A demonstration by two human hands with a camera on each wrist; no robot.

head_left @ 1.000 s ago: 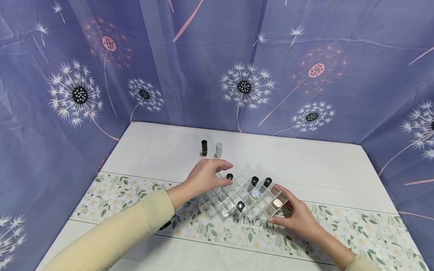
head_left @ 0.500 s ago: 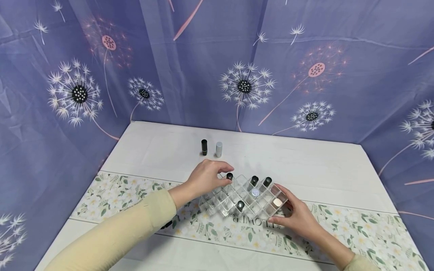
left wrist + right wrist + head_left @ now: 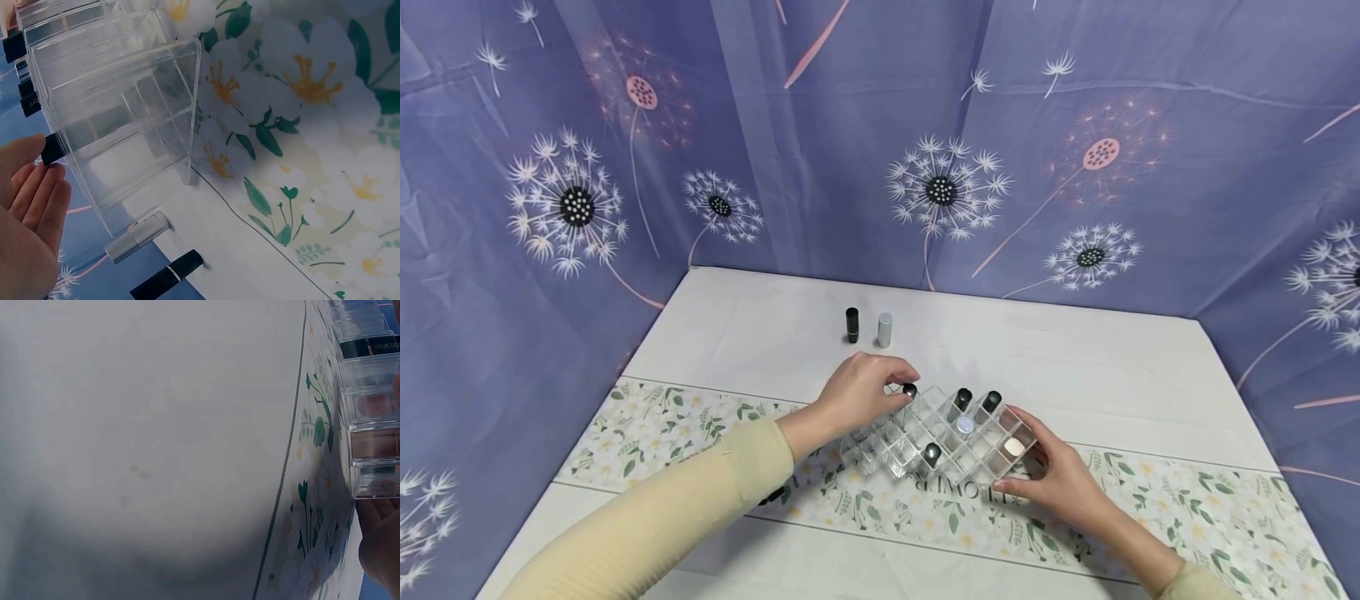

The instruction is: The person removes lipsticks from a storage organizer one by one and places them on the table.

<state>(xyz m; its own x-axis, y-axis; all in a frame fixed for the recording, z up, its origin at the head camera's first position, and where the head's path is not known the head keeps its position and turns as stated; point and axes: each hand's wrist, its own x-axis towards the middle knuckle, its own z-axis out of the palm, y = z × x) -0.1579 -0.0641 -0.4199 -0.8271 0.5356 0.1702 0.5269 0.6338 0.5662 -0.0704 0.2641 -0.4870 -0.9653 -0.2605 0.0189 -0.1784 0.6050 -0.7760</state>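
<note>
A clear compartmented holder stands on the floral strip with several capped tubes upright in it. My left hand is at its back left; in the left wrist view the thumb and fingers of that hand pinch the black cap of a tube whose body is inside a compartment. My right hand grips the holder's right end, thumb at the front corner and fingers round the back. In the right wrist view, this hand is partly cut off beside the holder's end.
Behind the left hand, a black tube and a silver tube stand upright on the white table. A dark object lies partly hidden beside the left sleeve. A purple dandelion-print cloth hangs around the table's back and sides.
The left hand has shifted very slightly to the right, staying at the same black cap. The right hand and the holder look unmoved.
</note>
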